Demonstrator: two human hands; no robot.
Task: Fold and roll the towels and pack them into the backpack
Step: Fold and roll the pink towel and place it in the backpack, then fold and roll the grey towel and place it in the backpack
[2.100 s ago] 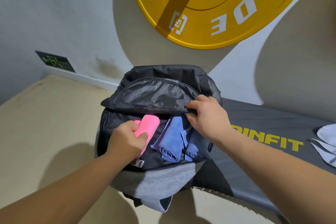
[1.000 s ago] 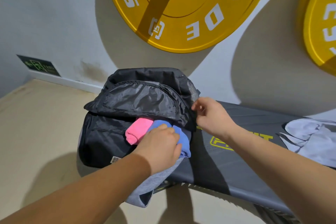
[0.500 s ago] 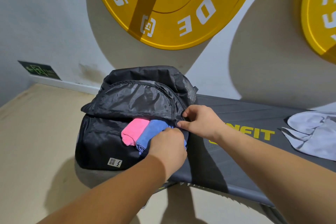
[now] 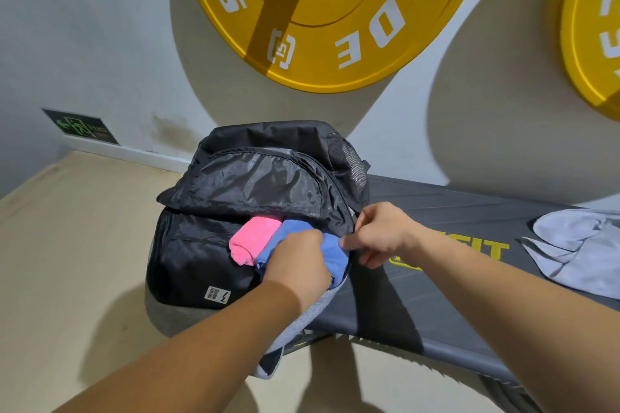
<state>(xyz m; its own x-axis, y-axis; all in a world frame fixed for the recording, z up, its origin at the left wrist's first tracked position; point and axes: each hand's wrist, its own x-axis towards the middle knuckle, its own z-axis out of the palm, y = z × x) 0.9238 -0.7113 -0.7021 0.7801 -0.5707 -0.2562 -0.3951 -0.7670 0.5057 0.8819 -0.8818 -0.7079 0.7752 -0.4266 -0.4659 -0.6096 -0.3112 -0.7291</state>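
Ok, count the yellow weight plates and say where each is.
2. One yellow plate is on the wall above the backpack; the other plate is at the right edge, cut off by the frame.

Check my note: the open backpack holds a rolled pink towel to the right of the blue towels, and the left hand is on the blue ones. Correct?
No. The head view shows the rolled pink towel to the left of the blue towels, not the right. The rest stands: open backpack, left hand on the blue ones.
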